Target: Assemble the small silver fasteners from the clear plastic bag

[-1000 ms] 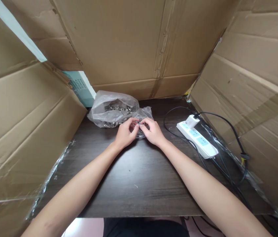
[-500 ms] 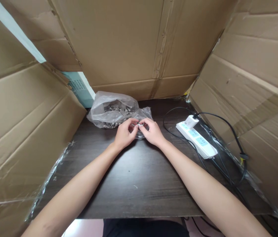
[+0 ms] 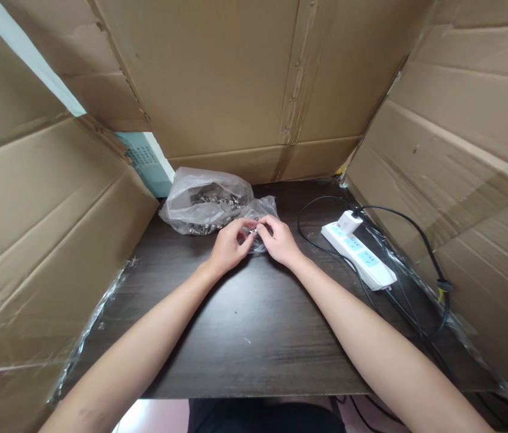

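Small piece (image 3: 254, 230) mostly finger-hidden

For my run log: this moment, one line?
left bare hand, right bare hand: pinching small silvery piece | translucent plastic bag: holding metallic parts | white oblong power strip: right side

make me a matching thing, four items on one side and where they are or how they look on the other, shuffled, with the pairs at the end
1. power strip
2. larger plastic bag
3. left hand
4. cardboard panel at the back

A. brown, standing upright beyond the tabletop
B. fingers at a tiny metallic piece, opposite the other hand
C. white, to the right of both hands
D. translucent, mouth open, small metallic pieces inside

Pairs: 1-C, 2-D, 3-B, 4-A
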Demonstrator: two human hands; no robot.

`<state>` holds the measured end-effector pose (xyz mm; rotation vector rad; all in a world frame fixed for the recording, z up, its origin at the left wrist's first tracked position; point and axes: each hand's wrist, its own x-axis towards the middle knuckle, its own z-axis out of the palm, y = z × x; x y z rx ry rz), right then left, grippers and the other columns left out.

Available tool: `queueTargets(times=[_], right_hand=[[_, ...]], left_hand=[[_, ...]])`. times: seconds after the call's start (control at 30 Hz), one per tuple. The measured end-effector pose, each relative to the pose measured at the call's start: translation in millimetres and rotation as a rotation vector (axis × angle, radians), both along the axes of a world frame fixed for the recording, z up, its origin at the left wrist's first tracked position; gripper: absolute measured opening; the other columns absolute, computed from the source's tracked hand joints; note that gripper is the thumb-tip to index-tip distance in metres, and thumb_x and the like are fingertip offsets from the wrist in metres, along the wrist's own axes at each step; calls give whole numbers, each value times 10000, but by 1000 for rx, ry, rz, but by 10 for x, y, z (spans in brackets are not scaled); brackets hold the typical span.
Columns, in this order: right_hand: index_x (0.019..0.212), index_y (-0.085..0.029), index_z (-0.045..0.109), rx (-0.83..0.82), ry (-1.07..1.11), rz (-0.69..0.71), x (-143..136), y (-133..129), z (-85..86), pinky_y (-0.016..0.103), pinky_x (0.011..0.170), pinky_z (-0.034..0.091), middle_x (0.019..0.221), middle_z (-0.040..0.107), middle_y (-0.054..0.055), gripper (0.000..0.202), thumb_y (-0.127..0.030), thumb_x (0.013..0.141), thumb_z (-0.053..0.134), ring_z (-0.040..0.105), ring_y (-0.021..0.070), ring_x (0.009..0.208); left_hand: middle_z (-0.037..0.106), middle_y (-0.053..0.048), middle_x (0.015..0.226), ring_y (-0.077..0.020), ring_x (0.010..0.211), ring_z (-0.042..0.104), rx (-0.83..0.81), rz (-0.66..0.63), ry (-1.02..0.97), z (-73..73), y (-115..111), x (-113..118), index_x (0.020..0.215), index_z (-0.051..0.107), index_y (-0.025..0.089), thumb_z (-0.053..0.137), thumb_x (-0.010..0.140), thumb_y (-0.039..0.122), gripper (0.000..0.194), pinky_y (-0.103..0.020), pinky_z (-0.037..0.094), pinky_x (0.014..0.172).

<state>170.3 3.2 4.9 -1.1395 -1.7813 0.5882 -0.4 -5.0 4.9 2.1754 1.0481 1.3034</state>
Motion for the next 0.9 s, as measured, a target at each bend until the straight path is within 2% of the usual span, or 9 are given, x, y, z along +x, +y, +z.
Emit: queueTargets(times=[0.2, 0.33, 0.43, 0.6, 0.73, 0.83, 0.9], right_hand=[[825, -218, 632, -17, 45, 6, -12, -18, 19, 311, 812, 464, 873, 686, 46, 220, -318, 944, 477, 634, 196, 853], [877, -221, 668, -16, 101, 32, -15, -30, 39, 321, 871, 470, 961, 722, 59, 233, -293, 933, 453, 664, 212, 949], [904, -226, 674, -36, 117, 26, -14, -29, 44, 328, 868, 465, 964, 740, 50, 246, -233, 900, 428, 667, 213, 960], [873, -216, 691, 1, -1, -44, -36, -46, 39, 377, 923, 401, 935, 742, 43, 284, -143, 863, 417, 644, 219, 971], [832, -207, 716, 114, -142, -198, -90, -103, 38, 384, 919, 373, 956, 697, 59, 181, -145, 832, 546, 574, 233, 989], [832, -204, 747, 174, -248, -274, -123, -135, 43, 391, 908, 364, 1007, 646, 81, 139, -165, 829, 614, 512, 253, 1027], [835, -206, 763, 169, -300, -286, -131, -139, 46, 399, 903, 358, 1019, 620, 89, 134, -171, 832, 634, 480, 263, 1045]], left_hand=[[721, -53, 984, -130, 688, 616, 44, 34, 30, 11, 3, -7, 1110, 706, 182, 614, 939, 189, 194, -266, 534, 701], [720, -48, 950, -140, 706, 616, 121, 79, 17, 75, -36, 4, 1061, 717, 188, 601, 951, 194, 160, -272, 536, 708], [711, -50, 942, -151, 732, 624, 216, 134, 25, 208, -44, -26, 1050, 697, 184, 600, 956, 205, 137, -289, 545, 742], [695, -58, 971, -165, 777, 639, 355, 203, 211, 580, 118, -207, 1093, 667, 183, 563, 992, 229, 152, -297, 542, 789], [695, -89, 1009, -223, 856, 681, 232, 336, 534, 754, 343, -366, 1047, 668, 189, 581, 957, 206, 126, -303, 533, 744], [702, -117, 933, -269, 818, 691, 86, 451, 750, 772, 447, -420, 932, 676, 179, 567, 935, 164, 110, -310, 497, 652], [710, -128, 898, -282, 783, 689, 40, 497, 798, 773, 453, -417, 906, 676, 175, 550, 932, 150, 130, -320, 482, 634]])
